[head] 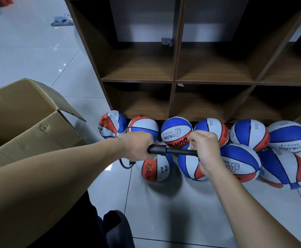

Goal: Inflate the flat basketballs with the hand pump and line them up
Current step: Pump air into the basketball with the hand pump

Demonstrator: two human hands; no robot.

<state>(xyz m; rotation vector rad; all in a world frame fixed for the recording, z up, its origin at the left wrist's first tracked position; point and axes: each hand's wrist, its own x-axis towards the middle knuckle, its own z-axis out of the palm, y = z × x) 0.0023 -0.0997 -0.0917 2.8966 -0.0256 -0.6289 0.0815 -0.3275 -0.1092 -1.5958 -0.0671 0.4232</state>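
Nearest the camera are two bare forearms over a dark trouser knee [114, 228], reaching out above the tiled floor [173, 212]. At the far left an open carton [30, 119] stands with its flap up. The left hand [137, 145] is curled round the fat end of the black pump [171, 151], held level above the balls; the right hand [207, 151] is closed round its thin end. A short black hose [125, 164] loops down from under the left hand toward a front ball [155, 169]; whether it is plugged in is hidden.

The balls [176, 131] lie in two rows against the foot of the brown shelf [174, 81], touching one another. They look light, rubbery and grippy, and will likely roll at a nudge; the right-hand front one [283, 169] seems soft and creased. The pump is stiff and probably best held as now, one hand at each end.

Open floor lies toward the camera. The shelf's base edge blocks the back, the carton's corner crowds the left.
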